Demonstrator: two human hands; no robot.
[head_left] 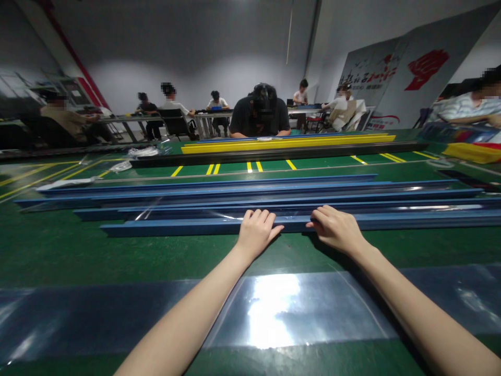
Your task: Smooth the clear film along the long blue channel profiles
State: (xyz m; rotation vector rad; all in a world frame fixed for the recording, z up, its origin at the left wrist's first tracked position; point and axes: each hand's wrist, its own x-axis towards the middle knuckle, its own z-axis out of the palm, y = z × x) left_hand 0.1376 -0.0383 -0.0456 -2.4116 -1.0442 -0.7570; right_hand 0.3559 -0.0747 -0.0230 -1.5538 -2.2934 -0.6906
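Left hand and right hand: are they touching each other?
Apart. The head view shows a gap between the left hand and the right hand, with the nearest blue strip visible there.

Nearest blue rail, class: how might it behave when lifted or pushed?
The nearest blue rail looks straight, so it is probably fairly stiff. Being long and slim, it could be awkward to balance, perhaps swinging if held off-centre. Its flat front face suggests it would slide rather than roll.
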